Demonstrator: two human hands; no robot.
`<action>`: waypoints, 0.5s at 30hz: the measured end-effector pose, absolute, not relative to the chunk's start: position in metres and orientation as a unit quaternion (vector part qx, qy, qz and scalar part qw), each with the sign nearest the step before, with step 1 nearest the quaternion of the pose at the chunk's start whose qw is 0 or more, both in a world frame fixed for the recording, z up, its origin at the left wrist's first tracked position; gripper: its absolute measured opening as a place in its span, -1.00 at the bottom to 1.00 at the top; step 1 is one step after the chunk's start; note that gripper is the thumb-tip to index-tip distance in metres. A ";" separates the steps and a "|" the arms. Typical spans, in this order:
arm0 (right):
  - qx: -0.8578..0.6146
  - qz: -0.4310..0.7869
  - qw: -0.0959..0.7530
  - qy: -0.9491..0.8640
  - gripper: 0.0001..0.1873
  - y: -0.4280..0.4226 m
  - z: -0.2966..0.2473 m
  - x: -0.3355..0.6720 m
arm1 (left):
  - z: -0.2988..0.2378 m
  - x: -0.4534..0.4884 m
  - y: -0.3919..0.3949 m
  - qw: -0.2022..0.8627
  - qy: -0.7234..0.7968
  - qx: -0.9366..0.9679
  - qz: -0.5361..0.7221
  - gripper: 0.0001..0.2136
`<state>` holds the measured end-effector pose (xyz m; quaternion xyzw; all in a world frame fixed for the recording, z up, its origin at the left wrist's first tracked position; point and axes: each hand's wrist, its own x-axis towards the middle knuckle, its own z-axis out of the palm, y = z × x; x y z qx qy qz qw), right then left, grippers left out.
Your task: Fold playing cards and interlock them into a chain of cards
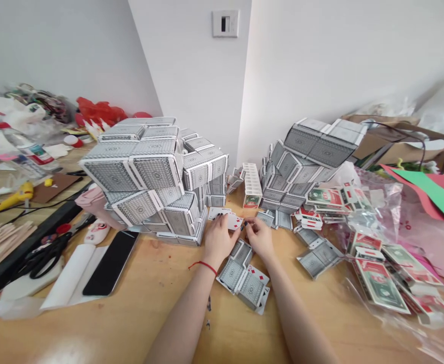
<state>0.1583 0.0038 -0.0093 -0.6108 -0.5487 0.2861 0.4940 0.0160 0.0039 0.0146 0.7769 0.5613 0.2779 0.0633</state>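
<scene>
A white playing card (pixel 234 221) with red diamonds lies face up on the table between my hands. My left hand (pixel 220 236) presses on it, thumb and fingers closed at its left side. At the card's right edge, the fingertips of my right hand (pixel 259 236) are pinched together; what exactly sits between them is partly hidden. More face-up cards (pixel 215 212) lie just beyond my left fingers. Nearer to me, between my wrists, are grey-backed folded card pieces (pixel 232 273), and another folded piece (pixel 251 290) rests over red-diamond cards.
Stacked card-block structures rise at left (pixel 142 177) and right (pixel 298 167), with a long row of cards (pixel 251 182) between. Card boxes (pixel 381 283) and plastic wrap lie right. A phone (pixel 110 263), scissors (pixel 43 258) and yellow glue gun (pixel 15 196) are left.
</scene>
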 end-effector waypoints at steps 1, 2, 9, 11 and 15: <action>-0.601 0.312 0.497 -0.543 -0.71 0.003 -0.008 0.157 | 0.016 0.015 0.003 0.063 0.558 0.780 0.277 -0.64; -0.591 0.343 0.501 -0.530 -0.68 0.002 -0.007 0.156 | 0.018 0.014 0.003 0.064 0.555 0.782 0.278 -0.65; -0.644 0.155 0.503 -0.555 -0.74 0.000 -0.001 0.161 | 0.021 0.015 0.004 0.083 0.532 0.794 0.280 -0.72; -0.662 0.023 0.477 -0.578 -0.77 0.001 -0.002 0.166 | 0.021 0.015 0.005 0.090 0.532 0.793 0.283 -0.73; -0.671 -0.024 0.408 -0.619 -0.67 0.000 -0.006 0.167 | 0.020 0.014 0.007 0.105 0.528 0.792 0.289 -0.73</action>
